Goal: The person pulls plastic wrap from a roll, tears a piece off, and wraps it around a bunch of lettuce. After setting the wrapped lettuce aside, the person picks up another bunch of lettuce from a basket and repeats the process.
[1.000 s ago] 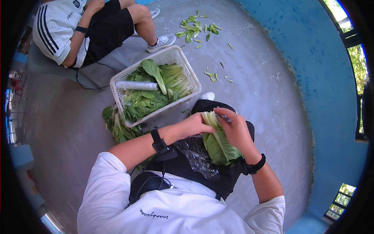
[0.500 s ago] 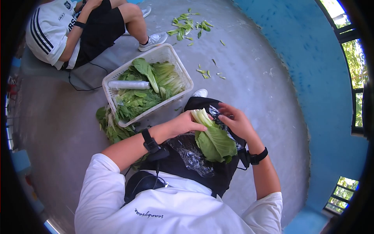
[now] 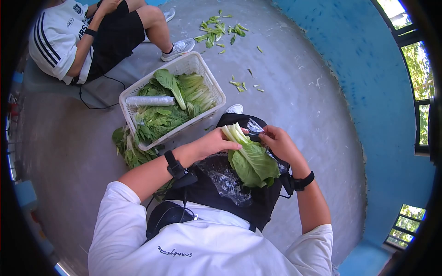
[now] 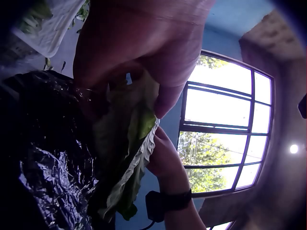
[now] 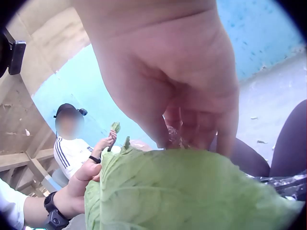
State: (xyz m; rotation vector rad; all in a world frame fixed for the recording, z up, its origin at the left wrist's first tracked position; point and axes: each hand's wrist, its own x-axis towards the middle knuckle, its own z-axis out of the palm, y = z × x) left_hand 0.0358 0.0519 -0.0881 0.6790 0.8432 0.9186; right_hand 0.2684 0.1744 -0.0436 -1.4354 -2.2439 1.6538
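Observation:
My left hand (image 3: 215,143) holds a bunch of leafy greens (image 3: 253,163) by its pale stem end, thumb across the near side. The leaves spread toward my right wrist, over my lap. With thumb and fingers my right hand (image 3: 284,146) pinches a piece of clear plastic film (image 3: 254,127) just beyond the stems. More crinkled film (image 3: 225,181) lies over my dark trousers under the greens. In the right wrist view, a broad green leaf (image 5: 177,187) fills the foreground and a shiny bit of film shows between the fingers.
A white plastic crate (image 3: 218,106) of greens stands ahead to the left, with a roll of film (image 3: 150,100) on top. Loose greens (image 3: 133,154) lie beside it. Leaf scraps (image 3: 214,32) dot the floor. Another person (image 3: 60,41) sits at the far left.
My right hand has moved from the stems to the film and pinches it, drawing it up beside the bunch. The left hand keeps its grip on the greens. The head view has shifted slightly.

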